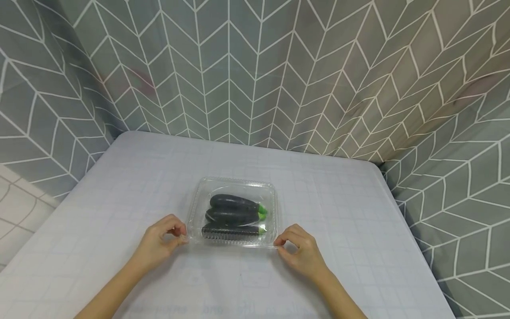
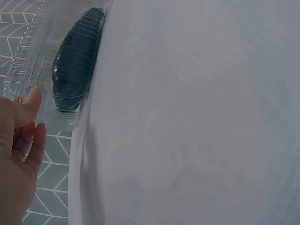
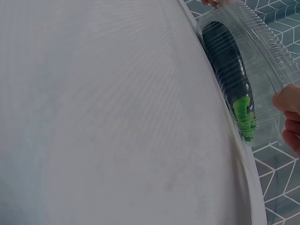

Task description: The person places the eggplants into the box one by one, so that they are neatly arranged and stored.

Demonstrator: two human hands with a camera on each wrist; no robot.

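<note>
A clear plastic clamshell box (image 1: 194,208), its lid lying over it, stands on the table with three dark eggplants inside. The far eggplant (image 1: 233,201), the middle one (image 1: 231,216) and the near one (image 1: 231,231) lie side by side, green stem ends to the right. At the box's near left corner, my left hand (image 1: 158,243) pinches the rim between thumb and fingers. My right hand (image 1: 302,251) pinches the near right corner the same way. In the right wrist view, the near eggplant (image 3: 227,61) shows through the ribbed side.
A white cloth with a faint printed pattern covers the table (image 1: 342,208). Behind it and along the right hangs a grey-green curtain (image 1: 247,75) with white chevron lines. Light floor tiles (image 1: 20,208) show at the left.
</note>
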